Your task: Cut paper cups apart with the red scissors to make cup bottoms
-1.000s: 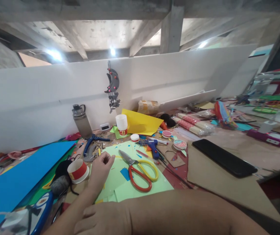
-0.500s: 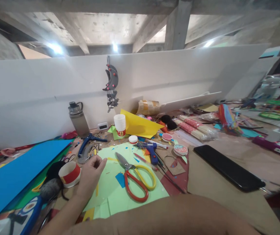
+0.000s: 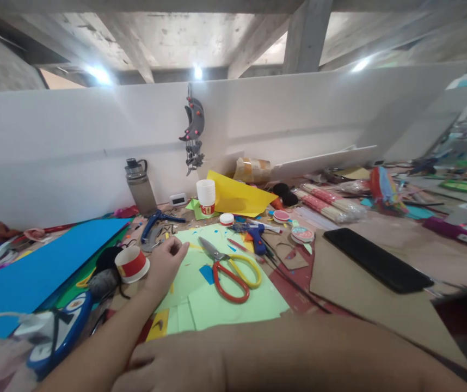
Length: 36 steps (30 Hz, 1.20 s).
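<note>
We've left hand loosely curled by scissors, thumb parted; right hand overlaps left forearm, cropped, can't tell grip.

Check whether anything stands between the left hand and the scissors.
Nothing visible stands between the left hand and the scissors: just green paper, with a blue scrap by the red handle.

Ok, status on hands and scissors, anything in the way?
Left hand curled at edge of green paper, nothing visibly held; right hand by left forearm. Scissors lie on paper, untouched. Blue scrap beside red handle.
</note>
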{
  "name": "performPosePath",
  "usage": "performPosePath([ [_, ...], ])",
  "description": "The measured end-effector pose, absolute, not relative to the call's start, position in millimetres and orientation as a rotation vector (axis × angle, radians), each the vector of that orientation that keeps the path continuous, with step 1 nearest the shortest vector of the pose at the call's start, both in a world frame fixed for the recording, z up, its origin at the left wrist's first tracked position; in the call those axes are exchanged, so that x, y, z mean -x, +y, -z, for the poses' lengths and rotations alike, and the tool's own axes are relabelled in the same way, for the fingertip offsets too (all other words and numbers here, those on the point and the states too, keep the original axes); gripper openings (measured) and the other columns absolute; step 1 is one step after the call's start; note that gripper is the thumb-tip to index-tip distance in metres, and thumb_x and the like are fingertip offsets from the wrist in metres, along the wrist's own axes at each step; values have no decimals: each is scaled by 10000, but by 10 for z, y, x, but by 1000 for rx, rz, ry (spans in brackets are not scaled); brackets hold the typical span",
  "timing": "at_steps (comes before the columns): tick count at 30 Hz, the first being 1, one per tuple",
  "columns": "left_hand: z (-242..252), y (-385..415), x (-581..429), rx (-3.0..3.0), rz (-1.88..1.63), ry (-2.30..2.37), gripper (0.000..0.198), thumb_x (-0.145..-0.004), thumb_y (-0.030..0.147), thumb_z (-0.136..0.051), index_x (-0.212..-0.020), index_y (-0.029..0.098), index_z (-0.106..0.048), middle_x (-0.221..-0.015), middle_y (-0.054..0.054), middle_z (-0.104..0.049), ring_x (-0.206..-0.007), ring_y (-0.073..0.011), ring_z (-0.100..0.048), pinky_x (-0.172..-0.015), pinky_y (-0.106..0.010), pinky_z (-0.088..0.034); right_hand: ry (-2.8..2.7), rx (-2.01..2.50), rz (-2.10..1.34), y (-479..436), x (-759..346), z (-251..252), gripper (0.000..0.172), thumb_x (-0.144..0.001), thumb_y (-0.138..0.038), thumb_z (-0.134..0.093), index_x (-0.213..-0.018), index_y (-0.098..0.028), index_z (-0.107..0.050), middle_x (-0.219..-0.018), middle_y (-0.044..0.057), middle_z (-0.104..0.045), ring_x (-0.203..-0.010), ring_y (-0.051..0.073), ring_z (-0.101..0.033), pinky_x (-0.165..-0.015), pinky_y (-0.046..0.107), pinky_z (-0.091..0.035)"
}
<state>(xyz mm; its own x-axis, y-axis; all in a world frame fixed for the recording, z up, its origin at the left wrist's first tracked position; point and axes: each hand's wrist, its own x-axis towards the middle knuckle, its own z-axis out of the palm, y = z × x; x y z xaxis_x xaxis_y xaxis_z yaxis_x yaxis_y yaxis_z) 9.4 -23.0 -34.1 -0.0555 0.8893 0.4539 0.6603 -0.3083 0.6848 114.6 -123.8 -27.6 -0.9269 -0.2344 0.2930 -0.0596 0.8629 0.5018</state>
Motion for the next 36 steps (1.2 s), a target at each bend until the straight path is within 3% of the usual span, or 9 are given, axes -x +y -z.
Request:
performPosePath([
  [2, 335, -238, -105, -1980, -1308, 1651, 334, -777, 440, -541, -585, 196, -417, -546, 46, -413, -538, -108, -377, -544, -244, -295, -2524, -328, 526, -1128, -1234, 243, 334, -972, -275, -305, -1076, -306, -621, -1045, -65, -651, -841, 79, -555, -757, 228, -440],
  [5, 319, -241, -90, -1996, -1352, 1572, 322, -774, 410, -541, -577, 194, -408, -539, 47, -406, -535, -106, -371, -539, -243, -293, -2334, -88, 418, -1075, -1435, 114, 224, -908, -219, -416, -961, -201, -633, -876, 7, -651, -777, 127, -540, -723, 275, -438],
  [10, 288, -201, 30, -1994, -1461, 1571, 296, -774, 384, -545, -585, 189, -429, -556, 41, -426, -558, -108, -383, -555, -246, -290, -1962, 411, 53, -846, -1806, -253, 212, -840, -111, -452, -995, -188, -574, -909, 61, -624, -870, 159, -557, -770, 300, -452],
  [15, 328, -150, 93, -1863, -1561, 1509, 373, -820, 457, -481, -571, 190, -410, -549, 41, -402, -557, -109, -382, -552, -243, -292, -1629, 958, -234, -221, -2065, -364, 197, -837, -248, -444, -936, -171, -595, -834, 38, -632, -723, 150, -574, -680, 282, -451],
  [20, 371, -123, 104, -1757, -1520, 1437, 407, -855, 500, -417, -638, 180, -541, -572, 18, -482, -580, -126, -455, -557, -248, -320, -1686, 1317, -320, 31, -2253, -73, 288, -830, -321, -393, -938, -166, -610, -777, 36, -641, -672, 158, -563, -612, 269, -412],
  [24, 369, -94, 124, -1776, -1472, 1504, 327, -841, 444, -467, -763, 175, -636, -682, -10, -596, -664, -146, -525, -616, -261, -373, -1986, 1415, -451, -104, -2358, 19, 260, -773, -418, -536, -758, -186, -654, -646, 23, -624, -601, 160, -547, -556, 265, -364],
  [27, 355, -88, 109, -1874, -1402, 1519, 256, -819, 379, -515, -832, 178, -673, -838, -38, -674, -783, -170, -576, -713, -283, -412, -2434, 1561, -547, -264, -2393, -32, 338, -719, -494, -612, -920, -230, -678, -796, 50, -661, -702, 204, -587, -583, 285, -373],
  [31, 297, -123, 65, -1924, -1338, 1522, 262, -821, 377, -517, -858, 189, -696, -894, -42, -693, -826, -181, -595, -744, -295, -426, -2632, 1563, -550, -406, -2350, -42, 469, -651, -353, -691, -1100, -242, -617, -873, 72, -651, -766, 243, -600, -577, 284, -366],
  [36, 246, -164, 53, -1835, -1325, 1564, 295, -810, 412, -516, -820, 181, -699, -788, -36, -678, -734, -173, -576, -665, -282, -411, -2528, 1640, -534, -381, -2288, 47, 349, -715, -241, -578, -1055, -163, -564, -844, 91, -644, -642, 174, -571, -509, 252, -311],
])
